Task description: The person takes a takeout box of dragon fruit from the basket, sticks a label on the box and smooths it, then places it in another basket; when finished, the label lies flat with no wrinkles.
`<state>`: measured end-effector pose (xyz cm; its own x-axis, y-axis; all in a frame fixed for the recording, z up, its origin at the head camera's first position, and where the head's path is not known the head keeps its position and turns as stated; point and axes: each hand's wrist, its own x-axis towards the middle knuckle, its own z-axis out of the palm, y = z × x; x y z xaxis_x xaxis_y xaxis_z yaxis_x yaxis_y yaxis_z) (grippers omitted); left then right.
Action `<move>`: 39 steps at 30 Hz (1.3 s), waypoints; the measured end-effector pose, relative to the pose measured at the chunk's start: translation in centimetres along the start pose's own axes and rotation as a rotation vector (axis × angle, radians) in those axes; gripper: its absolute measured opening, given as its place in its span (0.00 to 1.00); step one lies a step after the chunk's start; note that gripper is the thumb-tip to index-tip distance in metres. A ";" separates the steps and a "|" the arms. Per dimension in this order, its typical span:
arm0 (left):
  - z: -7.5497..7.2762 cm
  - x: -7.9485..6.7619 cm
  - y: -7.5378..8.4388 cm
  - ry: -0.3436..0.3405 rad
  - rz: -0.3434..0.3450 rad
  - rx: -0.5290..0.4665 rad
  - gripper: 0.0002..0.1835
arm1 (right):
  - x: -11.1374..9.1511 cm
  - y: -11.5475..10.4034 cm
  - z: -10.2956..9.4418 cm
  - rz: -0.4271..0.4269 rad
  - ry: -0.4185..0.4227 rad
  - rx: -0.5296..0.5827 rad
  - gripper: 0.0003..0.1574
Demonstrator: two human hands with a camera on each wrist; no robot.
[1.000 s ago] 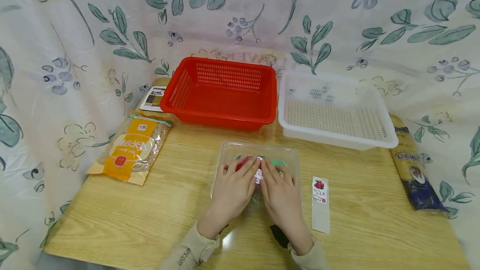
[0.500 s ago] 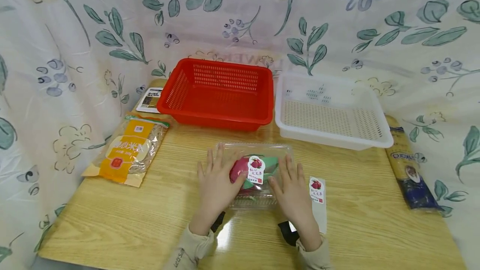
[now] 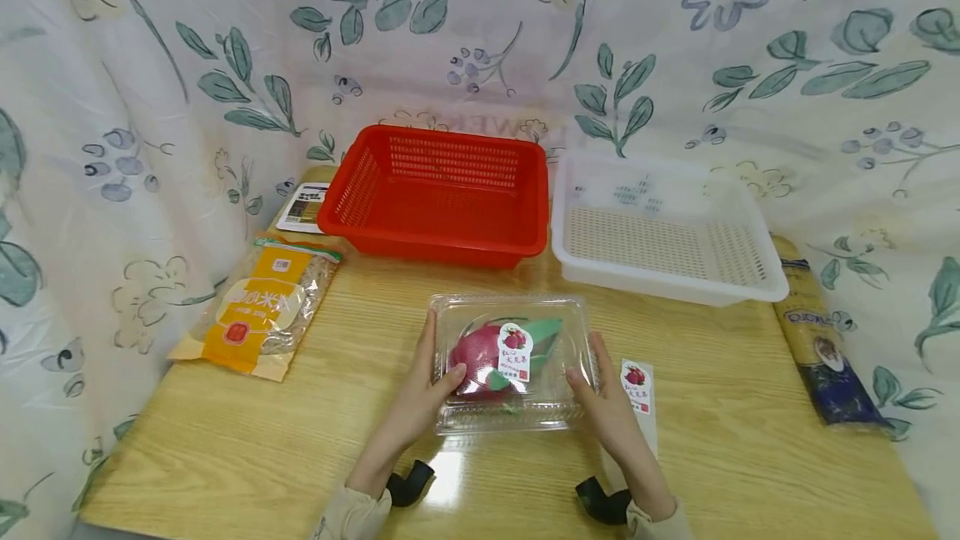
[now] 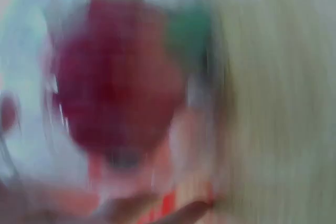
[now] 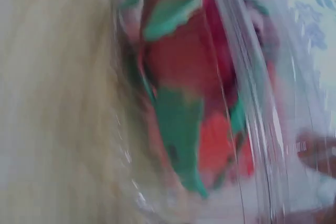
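Both left hand [image 3: 415, 407] and right hand [image 3: 611, 411] grip the dragon-fruit clamshell [image 3: 553, 377] between them, apparently securing it; any move likely needs level support.

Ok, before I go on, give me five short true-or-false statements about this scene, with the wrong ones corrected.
1. The left hand and the right hand both grip the clear container. True.
2. In the head view, the white basket stands to the right of the red basket. True.
3. The dragon fruit is in the red basket. False: the dragon fruit is inside the clear container.
4. In the head view, the orange bag lies to the right of the white basket. False: the orange bag lies to the left of the clear container.
5. A labelled strip lies partly hidden by the right arm. True.
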<state>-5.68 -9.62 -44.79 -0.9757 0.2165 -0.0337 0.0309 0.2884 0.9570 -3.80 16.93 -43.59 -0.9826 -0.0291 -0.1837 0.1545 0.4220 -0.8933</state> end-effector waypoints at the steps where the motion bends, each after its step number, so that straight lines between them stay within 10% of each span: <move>1: 0.1 0.0 0.0 0.009 0.011 -0.029 0.45 | 0.0 0.1 0.0 -0.007 -0.006 0.017 0.47; 17: -0.1 0.3 1.1 0.065 -0.015 -0.263 0.41 | -1.0 -1.0 0.9 -0.047 0.032 0.103 0.43; 29: -3.8 1.3 5.6 0.133 0.098 -0.198 0.41 | 0.0 -5.2 0.7 -0.150 0.037 0.136 0.42; 39: -7.8 3.8 9.7 0.161 0.055 -0.242 0.40 | 3.8 -9.5 0.5 -0.247 -0.005 0.202 0.41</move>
<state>-10.83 -13.26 -33.36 -0.9965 0.0692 0.0478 0.0510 0.0453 0.9977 -8.99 12.39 -36.05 -0.9925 -0.1130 0.0472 -0.0706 0.2133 -0.9744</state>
